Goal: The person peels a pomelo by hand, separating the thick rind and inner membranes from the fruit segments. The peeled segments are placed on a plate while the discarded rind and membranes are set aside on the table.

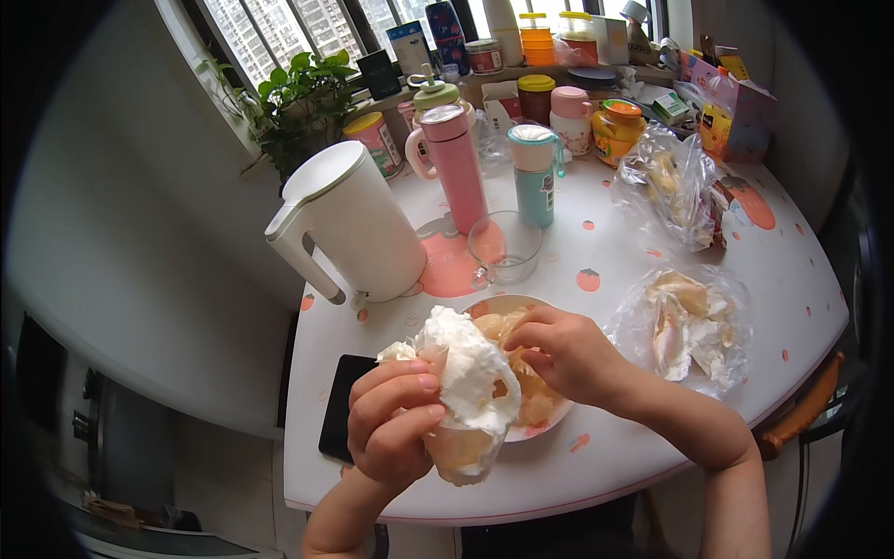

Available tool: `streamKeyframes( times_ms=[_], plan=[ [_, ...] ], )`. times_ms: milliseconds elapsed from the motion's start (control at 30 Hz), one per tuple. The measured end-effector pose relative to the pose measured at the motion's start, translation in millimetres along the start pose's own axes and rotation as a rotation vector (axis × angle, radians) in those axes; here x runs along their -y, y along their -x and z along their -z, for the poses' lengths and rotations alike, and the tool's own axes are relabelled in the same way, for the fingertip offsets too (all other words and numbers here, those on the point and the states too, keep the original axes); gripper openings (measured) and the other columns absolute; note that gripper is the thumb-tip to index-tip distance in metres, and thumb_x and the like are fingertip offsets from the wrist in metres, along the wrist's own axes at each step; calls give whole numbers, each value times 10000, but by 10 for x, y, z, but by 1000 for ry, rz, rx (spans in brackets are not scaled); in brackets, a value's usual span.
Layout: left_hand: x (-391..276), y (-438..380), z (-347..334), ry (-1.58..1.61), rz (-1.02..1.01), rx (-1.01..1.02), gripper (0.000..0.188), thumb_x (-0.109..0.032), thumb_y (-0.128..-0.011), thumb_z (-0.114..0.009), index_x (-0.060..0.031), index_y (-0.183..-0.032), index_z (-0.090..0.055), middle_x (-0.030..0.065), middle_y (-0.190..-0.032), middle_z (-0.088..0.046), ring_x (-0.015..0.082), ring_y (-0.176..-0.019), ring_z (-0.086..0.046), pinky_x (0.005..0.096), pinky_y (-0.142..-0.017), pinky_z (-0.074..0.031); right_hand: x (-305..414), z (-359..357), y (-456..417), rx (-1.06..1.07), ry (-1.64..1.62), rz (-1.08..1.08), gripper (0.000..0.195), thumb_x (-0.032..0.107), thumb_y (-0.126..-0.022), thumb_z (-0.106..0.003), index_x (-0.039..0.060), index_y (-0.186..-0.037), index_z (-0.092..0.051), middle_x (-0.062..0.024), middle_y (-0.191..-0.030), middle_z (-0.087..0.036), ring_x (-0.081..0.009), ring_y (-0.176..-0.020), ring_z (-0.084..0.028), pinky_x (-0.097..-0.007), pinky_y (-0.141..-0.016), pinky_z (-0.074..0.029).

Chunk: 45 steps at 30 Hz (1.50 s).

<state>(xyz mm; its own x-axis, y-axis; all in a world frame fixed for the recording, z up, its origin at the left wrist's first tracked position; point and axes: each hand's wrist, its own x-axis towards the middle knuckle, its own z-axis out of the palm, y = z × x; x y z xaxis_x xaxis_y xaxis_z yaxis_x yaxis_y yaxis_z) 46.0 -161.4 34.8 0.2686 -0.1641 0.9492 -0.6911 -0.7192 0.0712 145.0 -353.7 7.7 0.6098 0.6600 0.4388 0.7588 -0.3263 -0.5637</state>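
My left hand [394, 419] grips a piece of white, spongy citrus peel, seemingly pomelo [464, 370], raised above the table's front edge. A thin flap with a yellowish patch hangs from its lower end, and a hole shows near its right side. Behind it, partly covered, is a plate [524, 438] with pale yellow peeled pomelo flesh [536, 409]. My right hand [569, 353] is over that plate with bent fingers beside the flesh. Whether anything is pinched between its fingertips is hidden. To the right, a clear plastic bag [625, 325] holds discarded peel pieces [691, 314].
A black phone [339, 405] lies left of the plate. Beyond stand a white electric kettle [363, 223], a clear glass cup [506, 251], a pink bottle [457, 168] and a teal bottle [534, 185]. A bag of fruit [667, 182] lies back right; several jars line the windowsill.
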Motion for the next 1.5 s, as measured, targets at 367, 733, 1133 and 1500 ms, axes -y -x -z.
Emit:
streamKeyframes(
  times_ms=[367, 733, 1133, 1500],
  plan=[
    [-200, -142, -662, 814, 499, 93, 418, 96, -720, -670, -15, -1041, -426, 138, -1087, -479, 197, -986, -541, 331, -834, -509, 159, 579, 165, -177, -76, 364, 526, 29, -636, -710, 90, -1142, -577, -118, -1040, -604, -293, -916, -605, -362, -738, -518],
    [-283, -325, -1131, 700, 794, 646, 295, -50, -778, -694, 6, -1024, -541, 94, -987, -590, 146, -877, -602, 271, -754, -523, -707, 1877, 1327, -225, 129, -803, 362, 288, -775, -698, -39, -906, -616, -114, -753, -636, -152, -663, -590, -294, -604, -461],
    [-605, -244, -2251, 387, 879, 1236, 555, -362, -787, -682, 69, -1109, -547, 111, -728, -610, 141, -522, -592, 246, -435, -463, -761, 1222, 1271, -223, 61, -423, 221, 191, -776, -691, -18, -809, -627, -142, -722, -630, -240, -634, -621, -322, -590, -490],
    [-964, 90, -2246, 711, 1135, 824, 535, 0, -710, -576, -2, -1202, -366, 147, -1067, -527, 214, -993, -553, 304, -785, -478, -745, 1111, 1311, -310, -39, -604, 204, 167, -769, -673, -14, -790, -582, -130, -692, -634, -227, -638, -633, -320, -600, -503]
  ],
)
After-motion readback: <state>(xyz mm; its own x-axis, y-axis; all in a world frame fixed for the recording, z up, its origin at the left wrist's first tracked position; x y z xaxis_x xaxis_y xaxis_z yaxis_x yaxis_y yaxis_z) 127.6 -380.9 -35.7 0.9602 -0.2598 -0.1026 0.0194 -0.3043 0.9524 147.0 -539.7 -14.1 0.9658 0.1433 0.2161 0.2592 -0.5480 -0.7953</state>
